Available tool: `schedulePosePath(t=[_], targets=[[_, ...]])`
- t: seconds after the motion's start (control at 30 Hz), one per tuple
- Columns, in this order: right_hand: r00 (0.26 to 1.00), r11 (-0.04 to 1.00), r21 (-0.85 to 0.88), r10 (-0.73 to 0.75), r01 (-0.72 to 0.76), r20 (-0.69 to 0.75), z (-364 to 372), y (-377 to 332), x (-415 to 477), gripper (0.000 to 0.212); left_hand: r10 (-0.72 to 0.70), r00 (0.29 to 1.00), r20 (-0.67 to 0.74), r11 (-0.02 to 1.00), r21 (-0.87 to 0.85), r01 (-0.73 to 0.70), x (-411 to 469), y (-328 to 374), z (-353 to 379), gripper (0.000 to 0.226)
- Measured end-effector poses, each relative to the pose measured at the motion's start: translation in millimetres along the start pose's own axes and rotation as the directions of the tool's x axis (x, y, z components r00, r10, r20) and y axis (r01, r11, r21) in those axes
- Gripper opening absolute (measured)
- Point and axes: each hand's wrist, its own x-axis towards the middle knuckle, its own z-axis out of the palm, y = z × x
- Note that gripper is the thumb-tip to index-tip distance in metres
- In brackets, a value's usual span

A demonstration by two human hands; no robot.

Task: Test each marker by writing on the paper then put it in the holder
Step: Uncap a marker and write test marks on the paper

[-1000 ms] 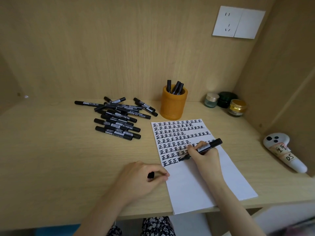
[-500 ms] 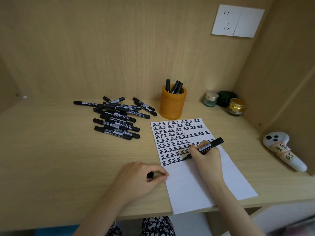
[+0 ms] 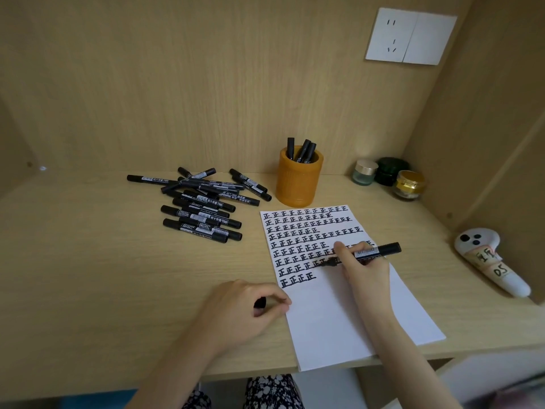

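On the wooden desk [image 3: 88, 276] three markers [image 3: 303, 150] stand in the holder [image 3: 298, 184], a big pile [image 3: 203, 208] waits — the right hand [image 3: 362, 270] pinches a marker [image 3: 377, 251] on the paper [image 3: 339, 314], the left hand [image 3: 236, 308] pinches a black cap [image 3: 260, 302].

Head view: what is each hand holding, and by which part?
Right hand: black marker, grip on the front barrel just behind the tip. Left hand: small black cap, probably the marker's, pinched between fingertips; mostly hidden.

Wooden desk [image 3: 88, 276] with loose markers [image 3: 203, 208], holder [image 3: 298, 184], paper [image 3: 339, 314], jars [image 3: 390, 172], controller [image 3: 489, 261].
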Motion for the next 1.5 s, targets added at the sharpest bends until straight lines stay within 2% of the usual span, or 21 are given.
schedulePosePath(t=[0.13,0.3,0.37,0.43,0.57,0.93,1.13,1.27,1.5], targets=[[1.000,0.999,0.049,-0.013,0.012,0.012,-0.1,-6.2,-3.2,0.033,0.008,0.998,-0.058,0.992,-0.128,-0.016,-5.5,5.3,-3.0,0.024],[0.983,0.954,0.257,0.120,-0.152,0.137,1.5,-16.3,-11.3,0.027,-0.100,0.991,-0.088,0.952,-0.299,0.069,-9.2,5.6,-4.1,0.025],[0.970,0.940,0.292,0.119,-0.178,0.211,3.7,-19.6,-15.1,0.026,-0.147,0.986,-0.079,0.914,-0.392,0.105,-6.3,6.7,-4.9,0.026],[0.960,0.936,0.305,0.095,-0.176,0.263,7.2,-22.7,-18.8,0.033,-0.207,0.973,-0.102,0.846,-0.518,0.126,-4.3,6.1,-6.6,0.029],[0.954,0.951,0.277,0.050,-0.136,0.296,13.4,-27.8,-26.0,0.032,-0.299,0.944,-0.141,0.749,-0.648,0.141,-3.5,4.0,-9.7,0.038],[0.941,0.982,0.188,-0.078,0.016,0.328,28.9,-22.3,-34.6,0.031,-0.319,0.928,-0.190,0.683,-0.725,0.086,-2.5,5.8,-9.7,0.031],[0.859,0.988,0.152,-0.109,0.036,0.500,36.2,-21.3,-39.0,0.011,-0.287,0.935,-0.209,0.707,-0.705,0.060,-2.7,2.3,-9.9,0.019],[0.846,0.984,0.154,-0.152,0.084,0.512,38.9,-25.9,-36.4,0.005,-0.274,0.931,-0.240,0.687,-0.727,0.015,-3.2,4.1,-10.7,0.019],[0.835,0.989,0.138,-0.120,0.054,0.537,42.2,-26.0,-31.7,0.008,-0.252,0.931,-0.263,0.666,-0.745,-0.030,-2.5,3.3,-10.3,0.028]])
